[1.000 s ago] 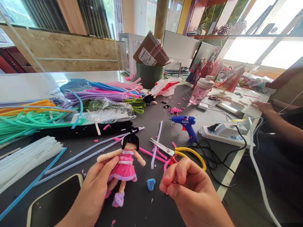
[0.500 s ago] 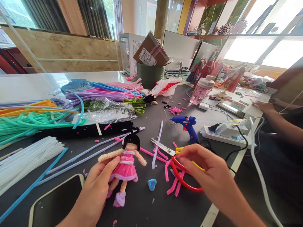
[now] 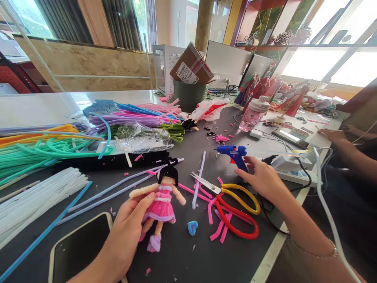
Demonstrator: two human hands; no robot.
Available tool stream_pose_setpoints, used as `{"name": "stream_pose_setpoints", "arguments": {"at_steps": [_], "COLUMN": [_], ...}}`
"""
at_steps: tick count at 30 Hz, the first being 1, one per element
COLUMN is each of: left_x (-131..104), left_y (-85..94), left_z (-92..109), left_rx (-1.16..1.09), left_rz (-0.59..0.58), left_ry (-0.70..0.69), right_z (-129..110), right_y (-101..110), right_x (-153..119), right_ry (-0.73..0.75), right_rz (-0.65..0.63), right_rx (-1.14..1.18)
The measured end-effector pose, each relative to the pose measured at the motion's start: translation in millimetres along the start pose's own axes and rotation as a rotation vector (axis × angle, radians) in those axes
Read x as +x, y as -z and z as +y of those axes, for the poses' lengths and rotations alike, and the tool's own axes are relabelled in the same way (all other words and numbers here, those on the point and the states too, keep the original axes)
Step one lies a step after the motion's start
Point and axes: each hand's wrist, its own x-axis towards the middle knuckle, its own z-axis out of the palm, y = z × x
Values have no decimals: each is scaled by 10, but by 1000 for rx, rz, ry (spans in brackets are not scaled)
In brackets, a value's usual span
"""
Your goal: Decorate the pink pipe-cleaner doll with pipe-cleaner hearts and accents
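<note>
My left hand [image 3: 126, 224] holds a small pipe-cleaner doll [image 3: 161, 202] by its side, thumb over the edge of its pink dress. The doll has black hair, beige limbs and a lilac shoe. At the right, my right hand [image 3: 263, 177] has its thumb and fingers around the handle of a blue glue gun [image 3: 231, 151], which rests on the table. Just below that hand lie scissors [image 3: 240, 216] with one red and one yellow handle, blades slightly apart. Pink pipe-cleaner pieces [image 3: 217, 232] lie under them. A small blue curled piece [image 3: 192, 228] sits between doll and scissors.
Pipe-cleaner bundles [image 3: 44, 149] cover the left side, near a phone [image 3: 79, 247]. A power strip [image 3: 297, 177] with cables stands at right, beyond it a pink bottle [image 3: 253, 114]. Another person's hand [image 3: 334, 135] rests at the far right.
My right hand has moved from above the scissors' handles up to the glue gun's handle. My left hand keeps hold of the doll. The view has shifted slightly.
</note>
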Motion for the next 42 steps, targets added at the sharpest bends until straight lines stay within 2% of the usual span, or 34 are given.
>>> {"name": "stream_pose_setpoints", "arguments": {"at_steps": [7,11,19,23,28,42], "left_x": [-19,-2,16,9,1,-12], "left_y": [22,33,30,20,22,-8], "left_z": [18,4,-18,1,3,49], "left_rx": [14,27,28,31,32,50], "left_rz": [-191,-176,-193,-198,-180,-127], "left_ry": [-82,-124,-144,-159,-155,-109], "right_z": [56,97,138,138,123,121], "right_y": [-97,-180,-311,-334,-341,-376], "right_x": [284,357,418,380,339,391], "right_ry": [-47,-111,-151,-114,-66,-96], "right_rz": [-184,-244,-255,-223,-191,-185], "right_rx": [89,135,262,297,286,187]}}
